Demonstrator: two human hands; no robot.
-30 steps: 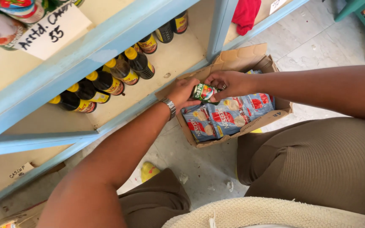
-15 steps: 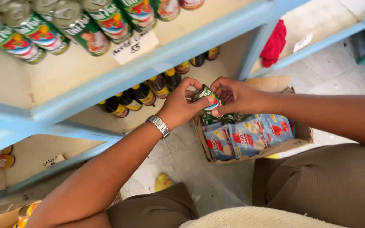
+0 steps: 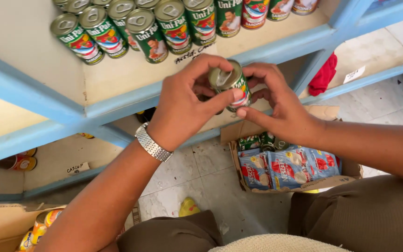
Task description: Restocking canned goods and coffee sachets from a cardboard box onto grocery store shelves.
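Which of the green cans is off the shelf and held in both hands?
The green can gripped between left hand and right hand; the others stand in rows on the shelf.

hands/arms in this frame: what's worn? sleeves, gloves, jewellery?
Both hands are bare, no gloves. The left hand has a silver metal-link watch band on the wrist. The right hand shows no band or rings that I can make out. Both forearms are uncovered, with no sleeves in view.
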